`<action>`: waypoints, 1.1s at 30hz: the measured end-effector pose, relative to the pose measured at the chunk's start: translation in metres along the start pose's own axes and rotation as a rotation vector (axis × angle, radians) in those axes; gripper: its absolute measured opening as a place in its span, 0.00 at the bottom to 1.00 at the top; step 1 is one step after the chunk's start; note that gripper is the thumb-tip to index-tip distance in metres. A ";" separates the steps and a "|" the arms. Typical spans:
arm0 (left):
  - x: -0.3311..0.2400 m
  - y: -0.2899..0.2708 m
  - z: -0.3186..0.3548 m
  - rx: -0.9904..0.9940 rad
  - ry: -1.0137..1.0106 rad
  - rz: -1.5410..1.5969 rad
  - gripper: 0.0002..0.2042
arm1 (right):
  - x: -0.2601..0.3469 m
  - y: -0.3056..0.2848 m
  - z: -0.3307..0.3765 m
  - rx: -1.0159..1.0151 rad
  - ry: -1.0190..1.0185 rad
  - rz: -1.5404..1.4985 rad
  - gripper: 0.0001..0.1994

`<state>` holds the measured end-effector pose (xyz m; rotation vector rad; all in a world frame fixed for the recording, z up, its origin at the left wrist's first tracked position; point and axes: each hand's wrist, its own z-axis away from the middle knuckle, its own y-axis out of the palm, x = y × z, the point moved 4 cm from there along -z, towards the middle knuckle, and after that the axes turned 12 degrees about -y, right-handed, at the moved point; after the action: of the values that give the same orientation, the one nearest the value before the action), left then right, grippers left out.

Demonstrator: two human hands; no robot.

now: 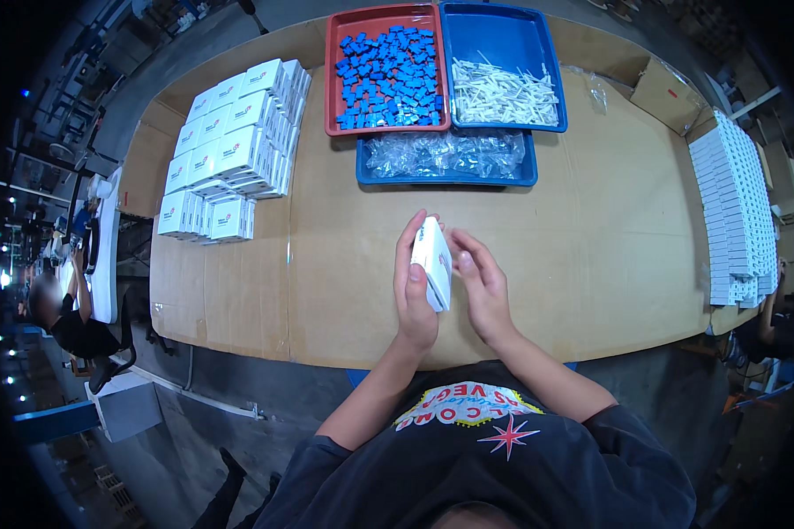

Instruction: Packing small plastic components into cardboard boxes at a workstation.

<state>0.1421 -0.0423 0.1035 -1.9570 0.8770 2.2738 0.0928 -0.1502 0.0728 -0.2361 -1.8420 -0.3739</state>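
A small white box with printing on its face is held up over the near middle of the table. My left hand grips it along its left side, thumb on the near face and fingers behind. To the right of the box, my right hand is apart from the thumb side, its fingers curved toward the box and partly spread. Whether its fingertips touch the box's right edge is hard to make out. The box stands tilted, with a dark line along its lower edge.
Stacked white boxes rise at the left. At the back are a red tray of blue pieces, a blue tray of white sticks and a blue tray of clear bags. White boxes line the right edge. Another person sits far left.
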 end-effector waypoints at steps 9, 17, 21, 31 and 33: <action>0.001 0.014 0.008 0.085 0.052 -0.090 0.59 | -0.024 -0.001 0.016 -0.056 0.628 -1.027 0.19; 0.013 0.008 0.006 0.030 0.106 -0.195 0.52 | -0.025 -0.008 0.007 -0.038 0.627 -0.628 0.20; 0.020 0.000 0.003 -0.013 0.112 -0.309 0.49 | 0.011 -0.006 0.001 -0.040 0.572 -0.431 0.20; 0.018 -0.008 -0.002 -0.132 0.288 -0.575 0.38 | 0.007 0.017 0.009 0.004 0.325 -0.283 0.28; 0.021 -0.012 -0.002 -0.152 0.274 -0.484 0.36 | 0.012 0.019 0.010 0.003 0.296 -0.259 0.28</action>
<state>0.1438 -0.0407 0.0796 -2.2695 0.1957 1.8717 0.0871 -0.1291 0.0847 0.0601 -1.5820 -0.5545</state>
